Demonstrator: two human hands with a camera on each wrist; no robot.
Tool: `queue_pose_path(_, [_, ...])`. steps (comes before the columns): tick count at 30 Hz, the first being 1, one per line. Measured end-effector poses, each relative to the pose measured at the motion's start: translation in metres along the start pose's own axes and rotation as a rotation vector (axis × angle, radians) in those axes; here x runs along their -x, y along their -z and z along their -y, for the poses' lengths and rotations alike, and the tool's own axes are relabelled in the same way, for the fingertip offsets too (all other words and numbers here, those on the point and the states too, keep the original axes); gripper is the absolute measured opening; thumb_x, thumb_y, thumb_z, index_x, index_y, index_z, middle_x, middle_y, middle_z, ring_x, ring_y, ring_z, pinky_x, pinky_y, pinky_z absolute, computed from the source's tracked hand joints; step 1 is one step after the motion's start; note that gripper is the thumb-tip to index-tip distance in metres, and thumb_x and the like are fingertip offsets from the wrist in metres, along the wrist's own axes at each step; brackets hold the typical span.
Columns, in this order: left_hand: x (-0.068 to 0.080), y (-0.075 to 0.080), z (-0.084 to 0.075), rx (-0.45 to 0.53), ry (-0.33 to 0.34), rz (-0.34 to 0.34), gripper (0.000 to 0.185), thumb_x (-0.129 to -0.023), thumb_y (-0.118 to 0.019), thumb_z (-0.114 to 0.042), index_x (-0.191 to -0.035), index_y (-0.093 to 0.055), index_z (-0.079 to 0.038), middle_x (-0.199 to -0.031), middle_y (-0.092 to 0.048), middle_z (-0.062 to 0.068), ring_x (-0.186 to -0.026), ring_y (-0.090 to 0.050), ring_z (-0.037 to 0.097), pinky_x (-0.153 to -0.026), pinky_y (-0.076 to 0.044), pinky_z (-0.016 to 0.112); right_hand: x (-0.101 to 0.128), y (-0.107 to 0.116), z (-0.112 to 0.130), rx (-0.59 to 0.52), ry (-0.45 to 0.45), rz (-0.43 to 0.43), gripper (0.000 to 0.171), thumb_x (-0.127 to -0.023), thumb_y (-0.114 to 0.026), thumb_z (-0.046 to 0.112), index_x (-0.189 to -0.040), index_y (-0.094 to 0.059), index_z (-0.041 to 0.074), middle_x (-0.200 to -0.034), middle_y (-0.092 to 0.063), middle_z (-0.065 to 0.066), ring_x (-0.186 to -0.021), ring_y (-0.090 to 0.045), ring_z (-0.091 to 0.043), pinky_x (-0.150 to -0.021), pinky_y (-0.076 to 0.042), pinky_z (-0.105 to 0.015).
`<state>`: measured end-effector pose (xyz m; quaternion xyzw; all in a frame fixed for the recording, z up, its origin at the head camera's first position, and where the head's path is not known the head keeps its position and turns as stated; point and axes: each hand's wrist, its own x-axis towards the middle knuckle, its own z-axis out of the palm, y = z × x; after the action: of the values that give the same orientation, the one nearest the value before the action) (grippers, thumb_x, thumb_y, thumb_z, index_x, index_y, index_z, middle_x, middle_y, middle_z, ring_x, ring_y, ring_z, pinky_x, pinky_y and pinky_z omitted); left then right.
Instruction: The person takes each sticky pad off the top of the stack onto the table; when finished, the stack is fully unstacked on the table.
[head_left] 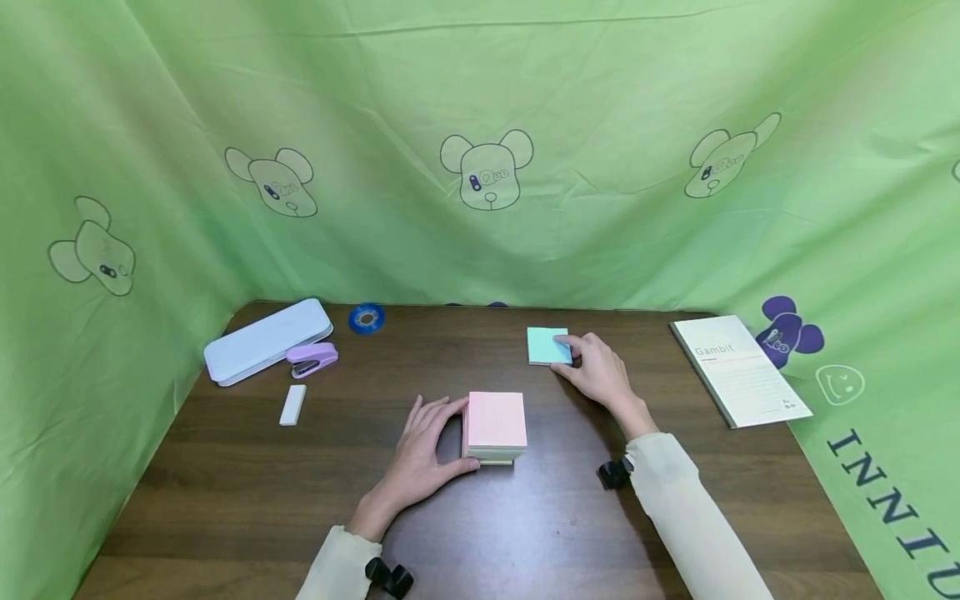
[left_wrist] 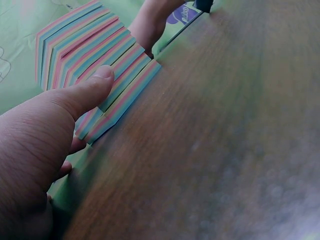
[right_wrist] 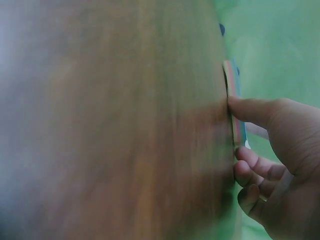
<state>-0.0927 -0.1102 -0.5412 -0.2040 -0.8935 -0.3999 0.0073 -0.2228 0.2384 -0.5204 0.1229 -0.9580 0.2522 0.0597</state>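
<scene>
We count two note pads on the table (head_left: 525,533): one thick block of sticky notes (head_left: 494,427) with a pink top sheet and striped pastel edges, near the middle, and one thin teal pad (head_left: 547,345) farther back, nearer the rear edge. Our left hand (head_left: 423,450) grips the thick block from its left side, fingers against the far corner and thumb curled along the near edge; the left wrist view shows the thumb pressed on the fanned layers. Our right hand (head_left: 600,371) holds the teal pad at its right edge, thumb and forefinger pinching it, the other fingers curled. Toward the rear left corner lie one pale blue pencil case (head_left: 267,340), one lilac stapler (head_left: 312,359), one white eraser (head_left: 292,405) and one blue tape roll (head_left: 366,318). Along the right edge rests one booklet (head_left: 738,370) titled Gambit.
</scene>
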Motion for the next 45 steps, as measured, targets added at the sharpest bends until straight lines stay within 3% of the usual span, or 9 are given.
queue_pose_path(5, [0.000,0.000,0.000,0.001,-0.007,-0.005,0.095,-0.089,-0.093,-0.048,-0.168,-0.049,-0.018,-0.161,-0.060,0.006,-0.158,-0.043,0.037,-0.138,-0.006,0.063,-0.007,0.003,0.009,-0.005,-0.060,0.016,0.058,-0.096,-0.088,0.031,-0.147,-0.072,0.008,-0.106,-0.068,-0.015,-0.093,-0.068,-0.032,-0.075,-0.057,-0.054])
queue_pose_path(15, [0.000,-0.001,0.000,-0.009,-0.052,-0.037,0.095,-0.088,-0.094,-0.047,-0.167,-0.050,-0.019,-0.158,-0.062,0.006,-0.155,-0.047,0.039,-0.136,-0.012,0.068,-0.012,0.000,0.014,-0.002,-0.105,0.014,0.059,-0.097,-0.088,0.032,-0.149,-0.071,0.013,-0.104,-0.067,-0.011,-0.092,-0.064,-0.030,-0.074,-0.055,-0.051])
queue_pose_path(26, [-0.001,0.000,0.000,0.012,0.002,0.010,0.095,-0.090,-0.092,-0.049,-0.168,-0.048,-0.018,-0.163,-0.059,0.005,-0.160,-0.041,0.035,-0.139,-0.004,0.059,-0.006,-0.004,-0.006,-0.085,-0.021,-0.026,0.073,-0.097,-0.086,0.047,-0.158,-0.062,0.016,-0.094,-0.065,-0.005,-0.084,-0.061,-0.026,-0.068,-0.051,-0.047])
queue_pose_path(31, [-0.001,0.001,0.001,0.010,-0.001,0.008,0.096,-0.089,-0.093,-0.047,-0.169,-0.048,-0.018,-0.162,-0.059,0.006,-0.160,-0.042,0.035,-0.139,-0.004,0.059,0.010,0.015,0.027,-0.112,-0.038,-0.046,0.066,-0.098,-0.086,0.030,-0.156,-0.063,0.009,-0.095,-0.071,-0.008,-0.082,-0.064,-0.026,-0.072,-0.053,-0.048])
queue_pose_path(35, [0.000,0.001,0.001,0.011,0.000,0.007,0.096,-0.089,-0.093,-0.047,-0.169,-0.048,-0.018,-0.162,-0.059,0.006,-0.160,-0.042,0.035,-0.139,-0.004,0.058,0.022,0.022,0.044,-0.144,-0.020,-0.089,0.059,-0.099,-0.086,0.027,-0.153,-0.067,0.009,-0.095,-0.071,-0.006,-0.078,-0.063,-0.019,-0.070,-0.050,-0.039])
queue_pose_path(40, [0.000,0.001,0.001,0.005,-0.010,0.004,0.096,-0.089,-0.093,-0.047,-0.169,-0.048,-0.018,-0.162,-0.059,0.006,-0.159,-0.042,0.036,-0.139,-0.004,0.059,0.040,0.025,0.059,-0.188,0.045,-0.137,0.053,-0.097,-0.087,0.020,-0.146,-0.071,0.006,-0.090,-0.068,-0.003,-0.075,-0.060,-0.015,-0.069,-0.049,-0.033])
queue_pose_path(45, [0.000,0.001,0.001,0.007,-0.012,-0.001,0.096,-0.089,-0.093,-0.047,-0.168,-0.048,-0.017,-0.162,-0.059,0.006,-0.159,-0.043,0.036,-0.139,-0.005,0.060,0.059,0.027,0.075,-0.300,0.104,-0.138,0.044,-0.096,-0.087,0.011,-0.138,-0.076,0.005,-0.085,-0.066,0.001,-0.074,-0.059,-0.011,-0.066,-0.051,-0.025])
